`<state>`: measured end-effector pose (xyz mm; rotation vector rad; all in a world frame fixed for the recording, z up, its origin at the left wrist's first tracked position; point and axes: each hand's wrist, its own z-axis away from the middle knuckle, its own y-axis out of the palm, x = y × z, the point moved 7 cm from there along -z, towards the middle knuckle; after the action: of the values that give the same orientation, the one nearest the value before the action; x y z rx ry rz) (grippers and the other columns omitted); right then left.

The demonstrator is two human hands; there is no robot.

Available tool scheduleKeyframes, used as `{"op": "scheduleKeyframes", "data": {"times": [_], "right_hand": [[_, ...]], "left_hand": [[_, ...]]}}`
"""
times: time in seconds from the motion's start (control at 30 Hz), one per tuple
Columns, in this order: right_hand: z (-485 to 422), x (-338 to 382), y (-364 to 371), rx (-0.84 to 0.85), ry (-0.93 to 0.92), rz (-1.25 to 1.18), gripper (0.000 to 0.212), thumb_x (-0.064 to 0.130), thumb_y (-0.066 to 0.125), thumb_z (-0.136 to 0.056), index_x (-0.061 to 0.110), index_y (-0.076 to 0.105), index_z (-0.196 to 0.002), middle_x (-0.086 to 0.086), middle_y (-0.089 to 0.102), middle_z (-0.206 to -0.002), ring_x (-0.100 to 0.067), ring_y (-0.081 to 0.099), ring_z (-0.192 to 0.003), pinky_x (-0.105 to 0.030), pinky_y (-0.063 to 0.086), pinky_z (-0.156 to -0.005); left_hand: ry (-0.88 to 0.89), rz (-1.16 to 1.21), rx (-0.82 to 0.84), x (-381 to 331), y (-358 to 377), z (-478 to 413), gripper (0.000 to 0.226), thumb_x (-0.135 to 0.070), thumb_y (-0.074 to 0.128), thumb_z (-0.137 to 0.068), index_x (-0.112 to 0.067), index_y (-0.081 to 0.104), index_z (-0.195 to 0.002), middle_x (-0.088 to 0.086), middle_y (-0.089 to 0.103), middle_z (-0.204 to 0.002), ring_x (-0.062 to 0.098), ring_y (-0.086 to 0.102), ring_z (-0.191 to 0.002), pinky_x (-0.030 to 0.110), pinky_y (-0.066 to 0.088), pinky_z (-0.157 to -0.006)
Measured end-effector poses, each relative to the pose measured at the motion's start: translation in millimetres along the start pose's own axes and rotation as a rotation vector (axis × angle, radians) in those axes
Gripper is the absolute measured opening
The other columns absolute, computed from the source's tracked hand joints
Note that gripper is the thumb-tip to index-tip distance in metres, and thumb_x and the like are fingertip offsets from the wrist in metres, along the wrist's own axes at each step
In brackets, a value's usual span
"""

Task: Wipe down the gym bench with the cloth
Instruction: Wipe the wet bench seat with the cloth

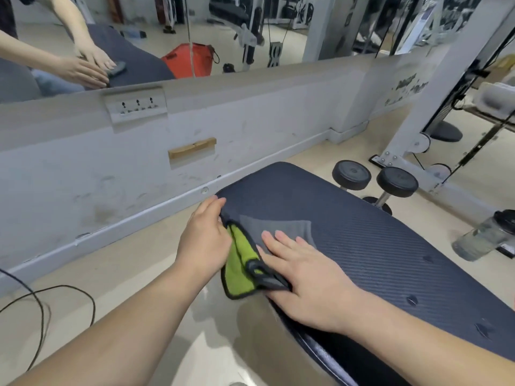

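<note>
A person's right hand (309, 277) lies flat, fingers spread, pressing a cloth (242, 263) (grey on top, green underneath) onto the near left end of a dark padded gym bench (376, 246). The cloth's green fold hangs over the pad's edge. Just beside it the left hand (204, 240) rests on that edge, fingers straight and together. Beyond the bench stand two dumbbells (374, 178) and a bottle (485, 238) on the floor; a wall mirror (223, 32) reflects both hands.

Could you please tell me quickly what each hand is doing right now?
Left hand: open, straight fingers against the bench edge.
Right hand: open, pressing flat on the cloth.
</note>
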<state>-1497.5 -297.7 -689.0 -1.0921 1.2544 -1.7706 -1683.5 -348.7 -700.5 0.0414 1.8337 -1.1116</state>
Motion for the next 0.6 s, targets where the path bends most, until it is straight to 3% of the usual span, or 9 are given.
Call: {"op": "scheduleKeyframes", "data": {"times": [0.1, 0.17, 0.23, 0.37, 0.47, 0.6], "right_hand": [[23.3, -12.7, -3.0, 0.074, -0.020, 0.055, 0.070, 0.059, 0.031, -0.093, 0.047, 0.017, -0.161, 0.019, 0.001, -0.171, -0.003, -0.001, -0.158, -0.028, 0.001, -0.129], [2.3, -25.1, -12.0, 0.091, 0.026, 0.018, 0.069, 0.056, 0.038, -0.094, 0.047, 0.018, -0.160, 0.021, -0.001, -0.169, 0.000, -0.001, -0.157, -0.027, 0.000, -0.129], [-37.6, -39.9, -18.7, 0.027, 0.112, -0.004, 0.068, 0.050, 0.047, -0.100, 0.041, 0.019, -0.162, 0.014, 0.001, -0.171, -0.006, 0.002, -0.158, -0.031, 0.001, -0.129], [-99.9, -50.0, -17.0, -0.054, 0.313, 0.049, 0.070, 0.053, 0.037, -0.101, 0.032, 0.017, -0.164, 0.000, 0.003, -0.175, -0.021, 0.004, -0.161, -0.044, 0.006, -0.129], [-90.0, -39.8, -17.0, -0.037, 0.259, 0.004, 0.070, 0.052, 0.040, -0.101, 0.030, 0.019, -0.164, 0.000, 0.005, -0.175, -0.020, 0.003, -0.161, -0.042, 0.005, -0.129], [10.2, -20.9, -3.8, -0.023, 0.068, -0.125, 0.069, 0.053, 0.051, -0.096, 0.041, 0.028, -0.160, 0.012, 0.009, -0.172, -0.007, 0.002, -0.159, -0.031, 0.001, -0.129]], "left_hand": [[0.013, -0.009, 0.026, 1.6, 0.8, 4.3, 0.049, 0.001, 0.041, -0.097, -0.007, 0.055, -0.143, 0.006, 0.048, -0.156, 0.026, 0.043, -0.145, 0.035, 0.031, -0.122], [-0.001, -0.012, 0.030, 3.5, -2.3, 6.1, 0.048, 0.000, 0.041, -0.098, -0.008, 0.055, -0.143, 0.006, 0.048, -0.156, 0.026, 0.043, -0.144, 0.035, 0.032, -0.121], [-0.008, -0.021, 0.033, 4.5, -4.6, 7.1, 0.050, 0.001, 0.041, -0.097, -0.009, 0.054, -0.144, 0.004, 0.047, -0.156, 0.024, 0.042, -0.144, 0.032, 0.031, -0.120], [-0.024, -0.032, 0.032, -1.2, -5.8, 8.1, 0.051, 0.000, 0.041, -0.096, -0.011, 0.054, -0.144, 0.002, 0.049, -0.153, 0.023, 0.044, -0.141, 0.027, 0.032, -0.113], [-0.012, -0.012, 0.043, -12.5, -1.5, 7.6, 0.048, 0.000, 0.041, -0.096, -0.008, 0.058, -0.141, 0.004, 0.052, -0.150, 0.022, 0.045, -0.140, 0.027, 0.034, -0.114], [0.035, 0.005, 0.064, -34.2, 7.5, 7.6, 0.039, -0.013, 0.043, -0.105, -0.004, 0.059, -0.139, 0.009, 0.049, -0.154, 0.022, 0.039, -0.146, 0.023, 0.024, -0.117]]}}
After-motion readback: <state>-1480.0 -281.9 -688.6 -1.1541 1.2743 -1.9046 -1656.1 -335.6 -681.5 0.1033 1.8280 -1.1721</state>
